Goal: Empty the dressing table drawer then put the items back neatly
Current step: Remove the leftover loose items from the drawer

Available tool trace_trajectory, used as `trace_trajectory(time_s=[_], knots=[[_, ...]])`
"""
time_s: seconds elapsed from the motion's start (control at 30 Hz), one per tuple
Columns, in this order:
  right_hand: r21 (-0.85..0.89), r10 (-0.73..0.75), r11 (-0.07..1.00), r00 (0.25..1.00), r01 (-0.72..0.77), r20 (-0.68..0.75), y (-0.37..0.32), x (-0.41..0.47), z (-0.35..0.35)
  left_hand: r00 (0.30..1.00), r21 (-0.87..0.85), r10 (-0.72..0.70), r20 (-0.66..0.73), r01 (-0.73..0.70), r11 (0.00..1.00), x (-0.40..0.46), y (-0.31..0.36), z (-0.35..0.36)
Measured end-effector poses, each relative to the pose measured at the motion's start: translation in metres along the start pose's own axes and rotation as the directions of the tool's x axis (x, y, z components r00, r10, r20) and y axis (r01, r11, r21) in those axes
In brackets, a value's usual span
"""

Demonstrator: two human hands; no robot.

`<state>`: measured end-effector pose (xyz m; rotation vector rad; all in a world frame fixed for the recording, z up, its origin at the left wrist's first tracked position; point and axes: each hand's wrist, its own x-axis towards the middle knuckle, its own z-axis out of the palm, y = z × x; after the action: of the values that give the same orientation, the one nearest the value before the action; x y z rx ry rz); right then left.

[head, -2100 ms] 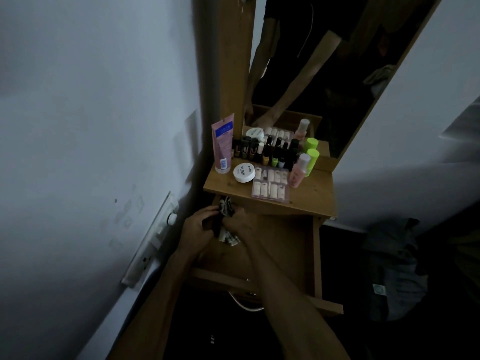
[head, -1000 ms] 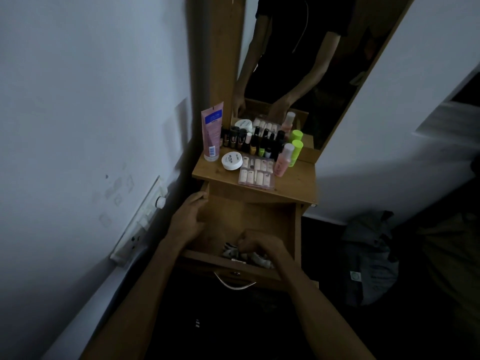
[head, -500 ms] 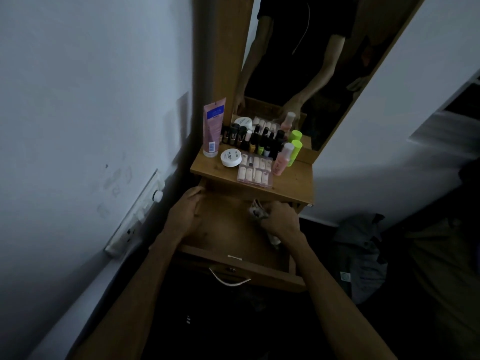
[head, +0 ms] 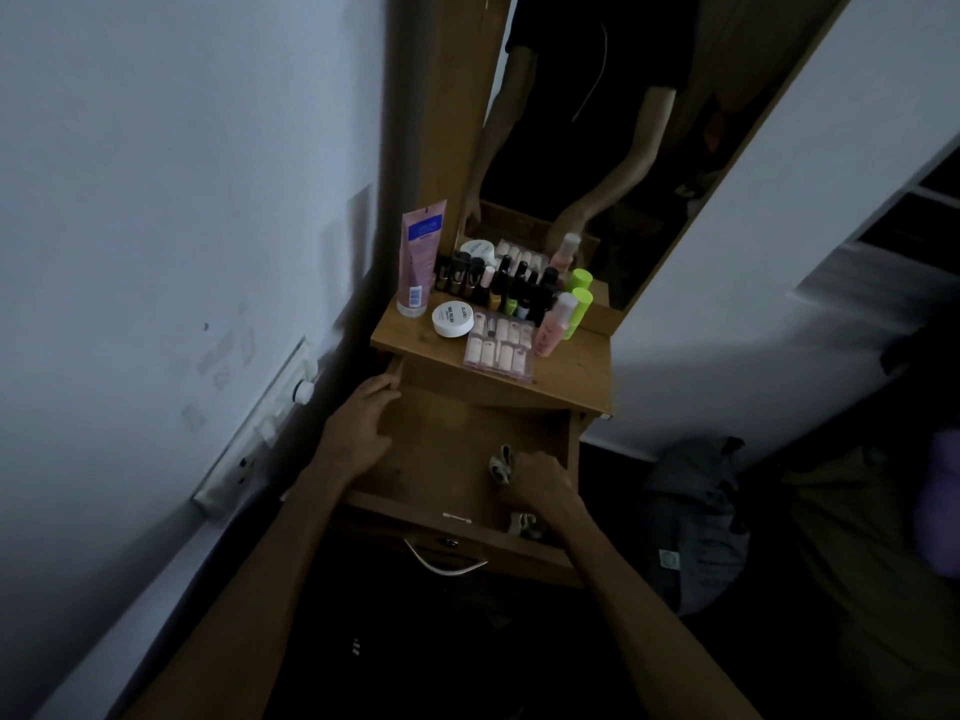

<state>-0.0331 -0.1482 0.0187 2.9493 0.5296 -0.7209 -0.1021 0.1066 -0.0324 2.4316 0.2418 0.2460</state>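
Observation:
The wooden drawer [head: 452,459] of the dressing table is pulled open. My left hand [head: 358,428] rests on its left side wall, fingers curled over the edge. My right hand [head: 540,483] is inside the drawer at the right, closed over a bundle of small pale items [head: 500,466] that sticks out on both sides of the fist; another part of the bundle [head: 522,523] lies by the drawer front. On the table top [head: 571,376] stand a pink tube [head: 420,262], a white jar [head: 452,319], a nail set pack [head: 500,348], dark small bottles [head: 511,293], a pink bottle [head: 553,330] and a green bottle [head: 576,309].
A mirror [head: 597,148] stands behind the table and reflects my arms. A white wall with a switch panel [head: 260,423] is close on the left. A dark bag [head: 696,522] lies on the floor at the right. A metal handle [head: 444,563] hangs on the drawer front.
My right hand has shifted with the bundle from the drawer's front to its back right and now sits at the right front. The left hand stays on the left wall.

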Motion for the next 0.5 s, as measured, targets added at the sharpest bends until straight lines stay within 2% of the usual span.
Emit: trace_trajectory(time_s=[0.17, 0.27, 0.37, 0.5], knots=[[0.1, 0.02, 0.995, 0.998, -0.026, 0.061, 0.003, -0.012, 0.01, 1.0, -0.023, -0.019, 0.006, 0.019, 1.0, -0.002, 0.004, -0.002], [0.324, 0.049, 0.943, 0.995, -0.074, 0.083, 0.007, -0.011, 0.011, 1.0, -0.017, -0.018, 0.016, 0.019, 1.0, -0.003, 0.004, -0.004], [0.532, 0.155, 0.837, 0.988, -0.129, -0.004, 0.01, -0.007, 0.006, 0.999, -0.031, -0.028, 0.026, 0.029, 0.999, -0.003, 0.005, -0.004], [0.53, 0.268, 0.835, 0.951, -0.148, -0.155, -0.002, -0.002, -0.005, 0.999, -0.052, -0.031, 0.024, 0.032, 0.998, -0.003, 0.003, -0.004]])
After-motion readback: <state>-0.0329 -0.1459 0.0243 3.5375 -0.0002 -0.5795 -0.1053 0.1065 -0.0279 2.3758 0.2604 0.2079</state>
